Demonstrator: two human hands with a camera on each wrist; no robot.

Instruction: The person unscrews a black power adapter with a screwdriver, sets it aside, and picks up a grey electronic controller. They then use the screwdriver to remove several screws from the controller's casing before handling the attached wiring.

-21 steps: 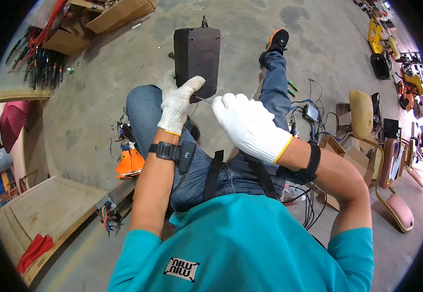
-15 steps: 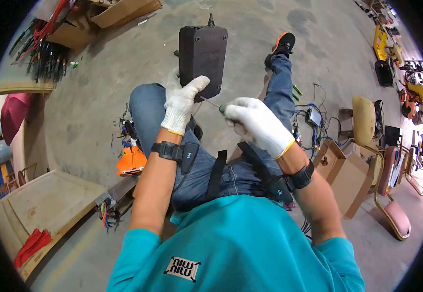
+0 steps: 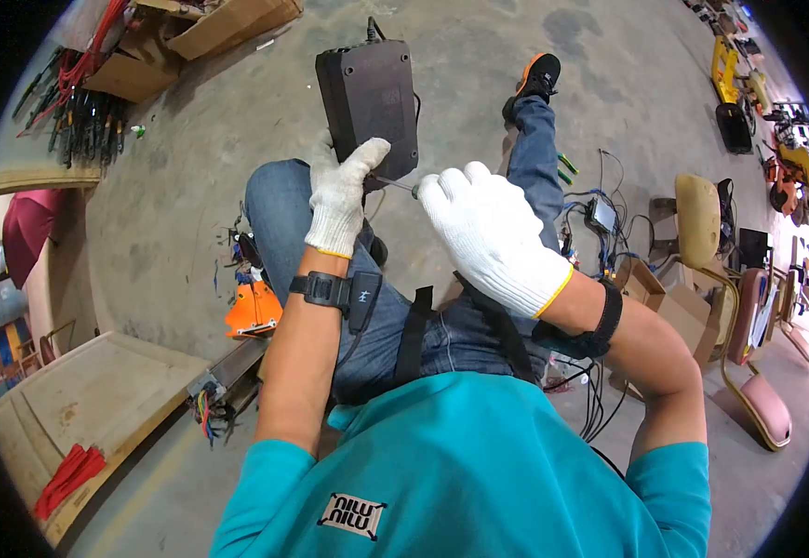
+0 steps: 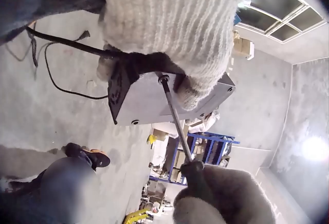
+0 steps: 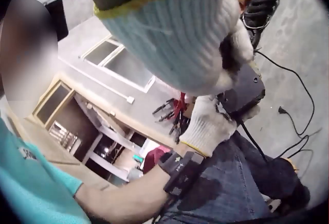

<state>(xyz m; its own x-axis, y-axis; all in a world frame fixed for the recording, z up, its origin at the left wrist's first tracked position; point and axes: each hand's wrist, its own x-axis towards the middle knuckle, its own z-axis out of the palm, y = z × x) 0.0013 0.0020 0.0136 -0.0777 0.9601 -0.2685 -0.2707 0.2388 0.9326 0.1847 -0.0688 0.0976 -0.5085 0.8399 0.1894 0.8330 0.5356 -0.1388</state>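
A black box-shaped device with a power cord is held out over the floor by my gloved left hand. That hand grips its near end, thumb lying across the broad face. My gloved right hand holds a screwdriver by its handle. In the left wrist view the screwdriver's steel shaft runs up to a corner screw hole of the device, the tip right at the hole. Fingers of the right hand curl round the dark handle.
Below the device, a cord trails to the floor. Green-handled pliers, a small electronic unit with wires and an open cardboard box lie to the right, near chairs. An orange part lies beside the left leg.
My right hand rolled over on the screwdriver handle, then rolled back with its back facing up. The device shifted slightly left and tilted, still in my left hand.
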